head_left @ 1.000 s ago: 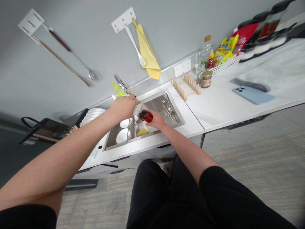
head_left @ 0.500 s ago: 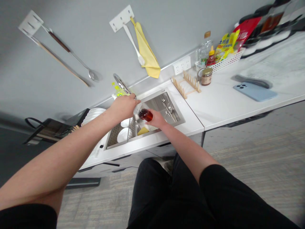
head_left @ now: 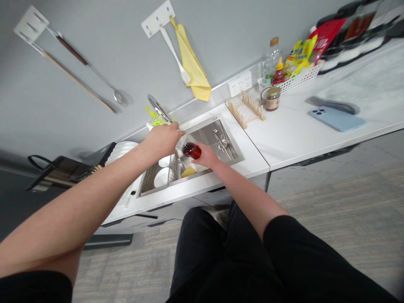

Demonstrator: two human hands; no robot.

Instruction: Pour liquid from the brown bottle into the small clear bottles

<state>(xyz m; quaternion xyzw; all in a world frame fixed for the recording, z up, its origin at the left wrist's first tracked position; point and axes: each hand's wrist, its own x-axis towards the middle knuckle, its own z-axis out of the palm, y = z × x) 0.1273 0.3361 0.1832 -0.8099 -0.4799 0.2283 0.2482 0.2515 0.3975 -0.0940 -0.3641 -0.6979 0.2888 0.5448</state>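
Observation:
My right hand (head_left: 205, 157) grips a small bottle of reddish-brown liquid (head_left: 192, 150), tilted over the steel sink (head_left: 232, 145). My left hand (head_left: 164, 141) is closed around a clear object (head_left: 181, 143) at the bottle's mouth, just below the faucet (head_left: 158, 108); what it is stays hard to make out. A yellow sponge (head_left: 188, 171) and white bowls (head_left: 161, 176) lie in the sink under my hands.
Stacked white plates (head_left: 121, 150) sit left of the sink. On the counter to the right are a wooden dish rack (head_left: 248, 110), a jar (head_left: 272, 98), a white basket of packets (head_left: 296, 76) and a blue phone (head_left: 336, 119). Utensils and a yellow cloth (head_left: 192, 69) hang on the wall.
The bottle has tipped a little further toward my left hand. Both hands stay over the sink; the view shifted slightly.

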